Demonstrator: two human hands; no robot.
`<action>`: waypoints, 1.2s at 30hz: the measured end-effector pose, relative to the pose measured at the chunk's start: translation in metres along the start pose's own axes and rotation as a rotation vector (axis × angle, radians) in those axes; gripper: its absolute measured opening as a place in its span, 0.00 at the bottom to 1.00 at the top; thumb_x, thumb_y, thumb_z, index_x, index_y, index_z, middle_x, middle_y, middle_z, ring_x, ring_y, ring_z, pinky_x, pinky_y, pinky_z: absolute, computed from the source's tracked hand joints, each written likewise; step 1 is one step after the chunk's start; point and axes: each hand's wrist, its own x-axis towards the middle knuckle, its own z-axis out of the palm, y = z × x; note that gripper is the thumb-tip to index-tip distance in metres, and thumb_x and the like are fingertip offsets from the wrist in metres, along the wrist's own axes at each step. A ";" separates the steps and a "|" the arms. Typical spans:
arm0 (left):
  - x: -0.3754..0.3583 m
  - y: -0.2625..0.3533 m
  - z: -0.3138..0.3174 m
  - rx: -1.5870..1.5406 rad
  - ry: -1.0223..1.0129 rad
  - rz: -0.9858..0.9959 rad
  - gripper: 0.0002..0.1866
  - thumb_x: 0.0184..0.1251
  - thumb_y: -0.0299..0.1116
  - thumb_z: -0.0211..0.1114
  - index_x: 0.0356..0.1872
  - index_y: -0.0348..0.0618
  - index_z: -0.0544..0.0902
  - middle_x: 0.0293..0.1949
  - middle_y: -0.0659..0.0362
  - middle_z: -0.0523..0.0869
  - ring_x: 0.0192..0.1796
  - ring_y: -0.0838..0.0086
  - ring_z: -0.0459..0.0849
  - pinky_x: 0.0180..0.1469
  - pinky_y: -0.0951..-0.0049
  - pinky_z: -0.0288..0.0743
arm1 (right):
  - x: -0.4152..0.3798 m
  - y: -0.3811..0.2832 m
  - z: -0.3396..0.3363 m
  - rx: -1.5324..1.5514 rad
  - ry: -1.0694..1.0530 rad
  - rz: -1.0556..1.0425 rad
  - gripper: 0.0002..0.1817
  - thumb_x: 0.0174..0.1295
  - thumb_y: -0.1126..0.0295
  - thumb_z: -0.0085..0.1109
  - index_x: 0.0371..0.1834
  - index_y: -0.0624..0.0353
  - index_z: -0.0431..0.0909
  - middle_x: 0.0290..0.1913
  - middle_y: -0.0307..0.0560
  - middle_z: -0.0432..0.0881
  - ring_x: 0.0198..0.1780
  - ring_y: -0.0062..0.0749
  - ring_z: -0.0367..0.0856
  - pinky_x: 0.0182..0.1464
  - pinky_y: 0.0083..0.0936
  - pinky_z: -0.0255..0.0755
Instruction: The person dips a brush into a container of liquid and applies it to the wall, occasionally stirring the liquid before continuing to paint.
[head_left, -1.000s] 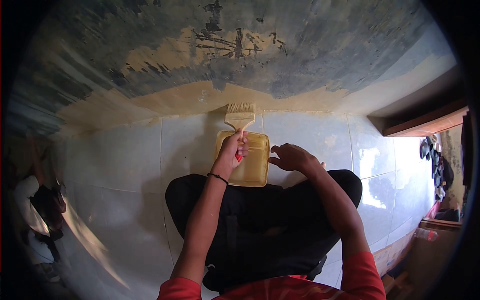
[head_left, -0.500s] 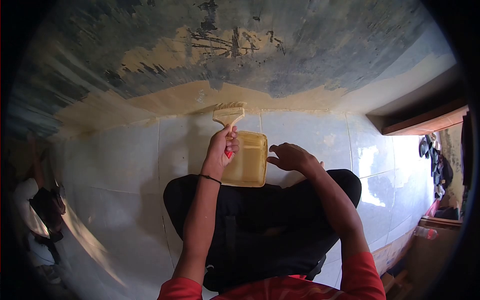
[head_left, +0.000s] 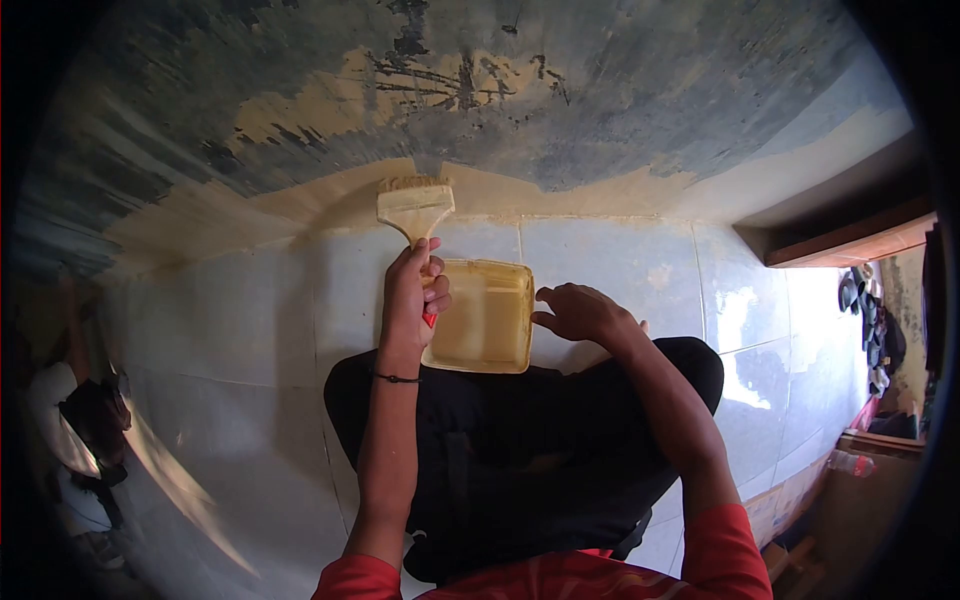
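A patchy grey-and-tan wall (head_left: 620,125), bearing dark unreadable marks (head_left: 440,87), is meeting a pale tiled floor (head_left: 220,320) that is stretching to both sides of a shallow yellow tray (head_left: 484,318). The left hand (head_left: 415,295) is clamping its fingers around the handle of a wide flat paintbrush (head_left: 415,207), whose bristles are pointing at the wall's tan lower band, contact unclear. The right hand (head_left: 580,312) is hovering just beside the tray's right rim, thumb and fingers apart.
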 end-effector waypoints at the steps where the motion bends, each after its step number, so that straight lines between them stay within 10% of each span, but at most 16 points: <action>1: -0.003 0.002 0.001 -0.001 0.000 -0.002 0.14 0.72 0.40 0.52 0.49 0.40 0.71 0.24 0.68 0.68 0.14 0.88 0.57 0.12 0.87 0.52 | 0.000 0.000 0.000 0.000 -0.002 0.001 0.25 0.66 0.53 0.48 0.59 0.58 0.71 0.46 0.57 0.82 0.51 0.50 0.79 0.55 0.42 0.71; 36: -0.024 0.024 0.003 0.067 -0.121 0.170 0.17 0.73 0.45 0.51 0.50 0.42 0.73 0.22 0.67 0.67 0.13 0.87 0.57 0.12 0.85 0.50 | 0.000 -0.001 0.000 0.002 0.006 -0.009 0.24 0.65 0.54 0.48 0.58 0.57 0.72 0.44 0.57 0.82 0.50 0.51 0.80 0.54 0.42 0.71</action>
